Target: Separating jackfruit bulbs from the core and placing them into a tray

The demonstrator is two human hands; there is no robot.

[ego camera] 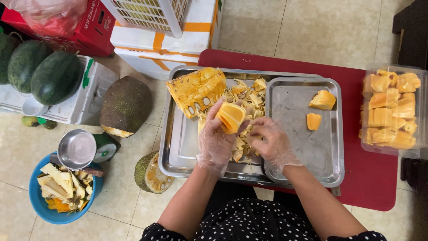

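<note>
1. Left hand [215,142], in a thin clear glove, grips a jackfruit pod [231,117] between fingers and thumb, held up over the middle of the big tray [171,147].
2. Right hand [270,143], gloved too, fingers curled down into the fibre pile [243,100] just right of the pod; looks like it pinches strands, but I can't tell for sure if it grasps anything.
3. Key relation: the pod sits at the left fingertips, up and left of the right hand. Its long axis runs roughly from upper right to lower left. Left hand has it; right hand is just beside, not touching the pod as far as visible.
4. Pod: orange-yellow, smooth, waxy, ribbed folds, blunt wedge shape.
5. Jackfruit chunk [196,90] lies at the far-left part of the big tray, bumpy yellow core side up, pale seed sockets along its edge, fibres touching it.
6. Small tray [332,134] overlaps the big tray's right side; brushed steel, scuffed. Two cleaned pods [322,100] near its far right corner.
7. Both trays rest on a red table [370,178]. Clear plastic box [392,109] of glossy pods at the table's right edge.
8. Floor, left: halved jackfruit [126,105] with rough green-brown rind, blue bowl [62,194] of peelings.
</note>
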